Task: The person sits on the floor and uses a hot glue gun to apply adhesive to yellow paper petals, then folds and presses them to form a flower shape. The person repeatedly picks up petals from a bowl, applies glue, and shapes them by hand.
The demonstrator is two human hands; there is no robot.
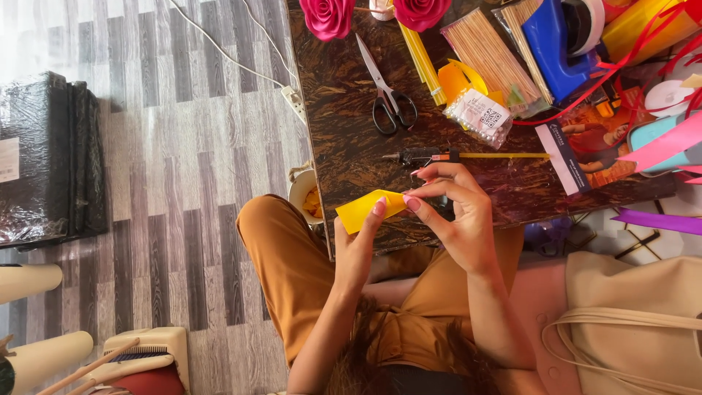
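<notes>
1. Left hand point(358, 249): rising from the lap, its fingers point(379, 207) pinching the near edge of a folded piece of yellow ribbon point(363, 208).
2. Right hand point(457, 216): its fingers point(412, 203) closing narrowly on the ribbon's other end, thumb and forefinger meeting on it.
3. Yellow ribbon: being held between both hands just over the near edge of the dark brown marbled desk point(344, 139), above orange trousers point(281, 263).
4. Black glue gun with a yellow stick point(439, 156): lying on the desk just beyond the right hand.
5. Black-handled steel scissors point(386, 91): lying further back, blades shut.
6. Two pink fabric roses point(327, 16): sitting at the desk's far edge.
7. Bundle of thin wooden skewers point(493, 62): lying beside a blue tape dispenser point(556, 47).
</notes>
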